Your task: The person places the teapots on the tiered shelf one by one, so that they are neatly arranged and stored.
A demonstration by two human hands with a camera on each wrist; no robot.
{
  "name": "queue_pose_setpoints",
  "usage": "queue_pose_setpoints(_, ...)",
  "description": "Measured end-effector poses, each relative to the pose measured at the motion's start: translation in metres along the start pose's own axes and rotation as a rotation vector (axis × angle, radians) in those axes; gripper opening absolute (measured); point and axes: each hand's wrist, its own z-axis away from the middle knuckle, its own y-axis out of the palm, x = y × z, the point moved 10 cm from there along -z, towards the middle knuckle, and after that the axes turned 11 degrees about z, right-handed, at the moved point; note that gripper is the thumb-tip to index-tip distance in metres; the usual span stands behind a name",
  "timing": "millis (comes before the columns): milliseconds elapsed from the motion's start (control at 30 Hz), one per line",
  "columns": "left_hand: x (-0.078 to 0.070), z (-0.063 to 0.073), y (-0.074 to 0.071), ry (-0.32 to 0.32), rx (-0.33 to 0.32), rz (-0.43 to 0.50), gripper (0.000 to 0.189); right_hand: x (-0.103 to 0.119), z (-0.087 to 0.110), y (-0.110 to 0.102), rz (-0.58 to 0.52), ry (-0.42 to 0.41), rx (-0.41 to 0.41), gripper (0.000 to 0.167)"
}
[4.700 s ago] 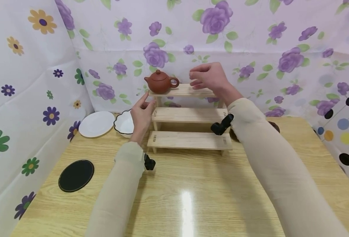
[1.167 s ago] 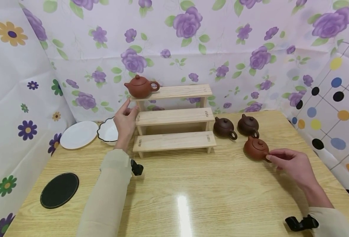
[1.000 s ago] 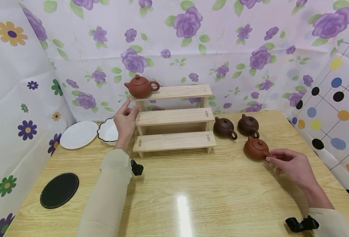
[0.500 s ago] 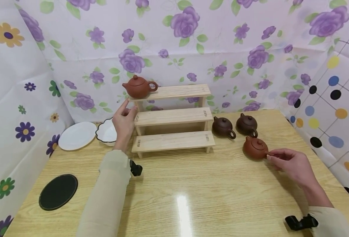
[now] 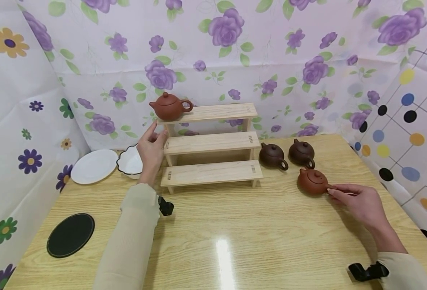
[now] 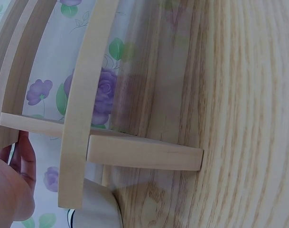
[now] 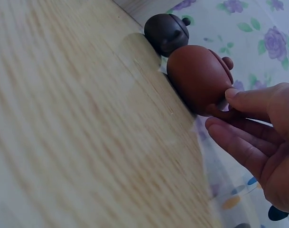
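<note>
My right hand [image 5: 362, 203] pinches the handle of a reddish-brown teapot [image 5: 312, 182] on the table's right side. In the right wrist view, the thumb lies over that handle with the fingers beneath it. A three-step wooden shelf [image 5: 211, 173] stands at the back, and my left hand [image 5: 152, 151] holds its upper left end. Part of that grip is hidden behind the wood in the left wrist view, where the hand [image 6: 11, 190] shows at the edge. Another reddish-brown teapot [image 5: 170, 108] sits on the top step's left end, just above my left fingertips.
Two dark brown teapots [image 5: 272, 156] stand between the shelf and the held teapot. At the left are a white plate [image 5: 94, 167], a scalloped white bowl [image 5: 130, 163] partly behind my left hand, and a round black mat [image 5: 71, 235]. Flowered cloth backs the wooden table [image 5: 257, 233].
My right hand has left the top step's right side and come down to the right, taking the second red teapot's handle. The head view has turned right. The left hand keeps its place.
</note>
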Motion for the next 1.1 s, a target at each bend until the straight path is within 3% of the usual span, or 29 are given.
queue_pose_setpoints(400,-0.001,0.0,0.0,0.018,-0.005,-0.014,0.048,-0.001,0.0,-0.004,-0.037,0.005,-0.035,0.049)
queue_pose_setpoints(633,-0.002,0.0,0.0,0.017,-0.004,-0.022,0.049,0.016,-0.003,-0.006,-0.166,-0.055,-0.024,0.043)
queue_pose_setpoints(933,-0.001,0.0,0.0,0.002,0.0,-0.023,0.049,0.036,-0.008,-0.008,-0.14,-0.095,-0.02,0.047)
queue_pose_setpoints(1100,0.0,0.0,0.0,0.001,-0.004,-0.025,0.049,0.044,-0.015,-0.007,-0.214,-0.11,-0.009,0.045)
